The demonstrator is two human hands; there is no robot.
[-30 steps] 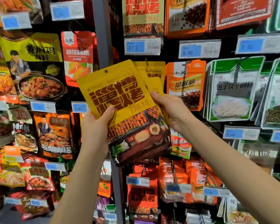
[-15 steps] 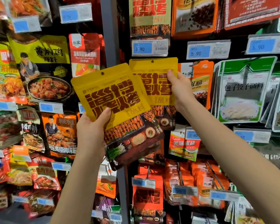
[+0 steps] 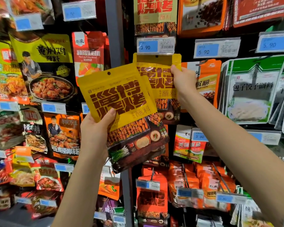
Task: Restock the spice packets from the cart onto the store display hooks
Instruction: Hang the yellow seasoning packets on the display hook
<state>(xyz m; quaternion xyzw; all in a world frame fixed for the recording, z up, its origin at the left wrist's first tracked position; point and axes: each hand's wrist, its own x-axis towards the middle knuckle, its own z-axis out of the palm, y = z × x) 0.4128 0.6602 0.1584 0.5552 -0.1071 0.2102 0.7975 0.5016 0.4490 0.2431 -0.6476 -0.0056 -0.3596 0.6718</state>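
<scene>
Pinching yellow packet [image 3: 157, 76] under price tag [image 3: 156, 46], right hand [image 3: 184, 81]

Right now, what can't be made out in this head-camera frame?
All head view.
- The hook: hidden by the raised yellow packet in the right hand and the 3.90 price tag; whether the packet is threaded cannot be told.
- The left hand holds the front packet; anything behind it is covered.
- The left shelf tag: price blurred.
- The cart: outside the frame.
</scene>
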